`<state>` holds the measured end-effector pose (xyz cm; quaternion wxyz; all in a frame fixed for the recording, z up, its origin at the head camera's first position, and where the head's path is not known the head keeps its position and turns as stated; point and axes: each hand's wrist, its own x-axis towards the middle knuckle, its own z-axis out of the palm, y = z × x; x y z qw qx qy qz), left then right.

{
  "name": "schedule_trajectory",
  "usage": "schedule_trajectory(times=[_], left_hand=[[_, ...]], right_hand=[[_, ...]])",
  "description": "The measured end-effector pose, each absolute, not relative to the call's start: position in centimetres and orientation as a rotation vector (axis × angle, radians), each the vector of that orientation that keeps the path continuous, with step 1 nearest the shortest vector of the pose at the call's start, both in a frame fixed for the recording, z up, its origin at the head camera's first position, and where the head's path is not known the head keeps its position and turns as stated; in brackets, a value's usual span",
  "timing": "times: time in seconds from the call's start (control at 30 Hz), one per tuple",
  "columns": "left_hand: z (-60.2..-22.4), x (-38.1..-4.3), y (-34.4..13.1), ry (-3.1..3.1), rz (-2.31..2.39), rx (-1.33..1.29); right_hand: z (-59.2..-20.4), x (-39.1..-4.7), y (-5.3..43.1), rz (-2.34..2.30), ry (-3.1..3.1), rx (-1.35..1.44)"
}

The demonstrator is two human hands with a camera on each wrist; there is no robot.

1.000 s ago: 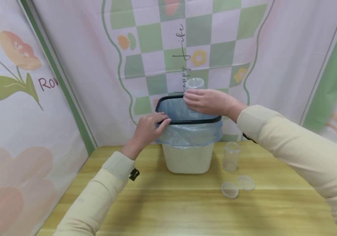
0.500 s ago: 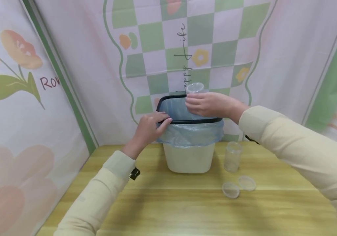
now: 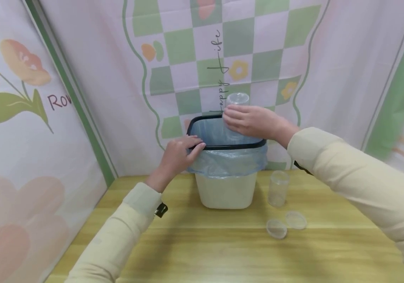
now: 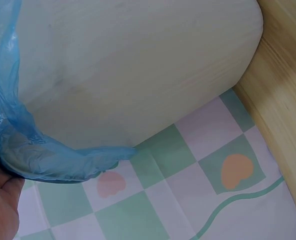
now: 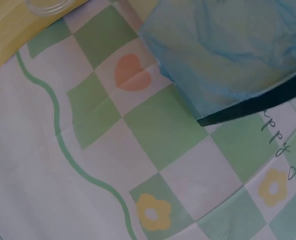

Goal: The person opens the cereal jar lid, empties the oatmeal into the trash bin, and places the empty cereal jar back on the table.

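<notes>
A cream trash bin (image 3: 225,192) stands on the table, its blue liner bag (image 3: 231,162) folded out over the black rim (image 3: 228,147). My left hand (image 3: 179,152) holds the rim at the near left corner, fingers over the edge and thumb along the front. Above the bin's opening, my right hand (image 3: 248,121) grips a clear plastic jar (image 3: 238,99); one round end shows above the fingers, and most of the rest is behind them. In the left wrist view, part of the left hand (image 4: 3,205) touches the rim. The right wrist view shows neither the right hand nor its jar.
A second clear jar (image 3: 278,188) stands on the table right of the bin. Two clear round lids (image 3: 276,228) lie in front of it. A printed cloth (image 3: 180,45) hangs close behind the bin, and another cloth (image 3: 14,137) hangs at the left.
My right hand with the jar dips slightly toward the bin, then rises back to about its earlier height. My left hand stays on the rim.
</notes>
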<state>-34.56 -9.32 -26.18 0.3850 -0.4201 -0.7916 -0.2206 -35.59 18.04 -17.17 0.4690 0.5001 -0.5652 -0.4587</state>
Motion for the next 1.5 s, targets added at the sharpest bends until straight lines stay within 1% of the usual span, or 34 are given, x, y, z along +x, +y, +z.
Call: schedule_trajectory(times=[0.13, 0.33, 0.77, 0.97, 1.27, 1.5], left_hand=[[-26.2, -34.6, -9.3, -2.02, -0.566, -1.065], [-26.2, -34.6, -9.4, -2.053, -0.562, -1.048], [-26.2, -34.6, -9.5, -2.052, -0.569, -1.048], [-26.1, -34.5, -9.4, -2.068, -0.581, -1.049], [-26.1, -34.6, -9.4, -2.058, -0.591, -1.059], [-26.2, -34.7, -9.4, -2.058, -0.591, -1.064]], right_hand=[[-16.9, -35.6, 18.1, -1.025, -1.393, 1.165], [-17.4, -35.3, 17.9, -1.193, -1.367, 1.222], [-17.7, -35.1, 18.2, -1.087, -1.516, 1.176], [-17.7, -35.0, 18.5, -0.889, -1.644, 1.12], [-17.7, -34.7, 19.1, -0.373, -1.848, 0.989], [-17.6, -33.6, 19.5, -0.189, -2.032, 0.865]])
